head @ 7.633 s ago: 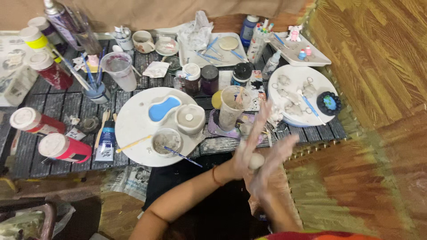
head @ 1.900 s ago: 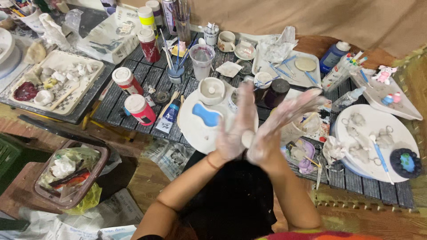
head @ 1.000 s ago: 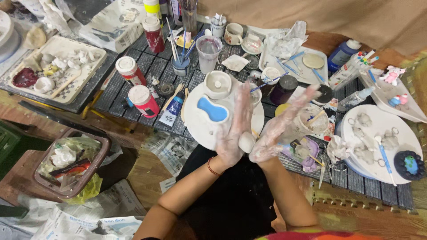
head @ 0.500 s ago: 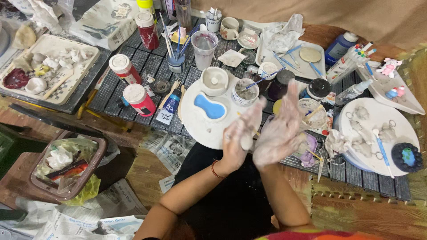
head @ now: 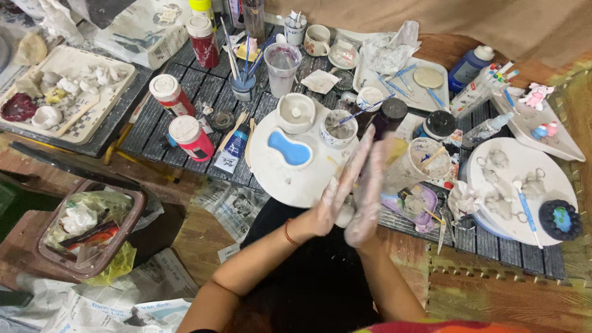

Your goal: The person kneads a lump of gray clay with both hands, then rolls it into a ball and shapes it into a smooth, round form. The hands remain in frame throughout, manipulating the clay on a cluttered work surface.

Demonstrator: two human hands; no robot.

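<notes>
Pressing palm to palm over the near edge of the dark slatted work mat (head: 185, 105), the left hand (head: 336, 194) and right hand (head: 370, 191) are flat, fingers straight and pointing away from the body, both dusted white. Item held: a small pale lump of clay (head: 345, 216), sandwiched between the lower palms, only its near end showing.

Head view, other items:
- round white plate with a blue kidney-shaped patch (head: 271, 172), just beyond the fingertips;
- white bowl with a small ball inside (head: 296, 113), standing on that plate;
- two red paint bottles with white caps (head: 192, 139), left of the plate;
- clear plastic cup holding sticks (head: 425, 161), beside the right hand;
- round white board carrying pale clay figures (head: 524, 166), far right;
- brown basket of scraps (head: 46, 259), on the floor at left.
</notes>
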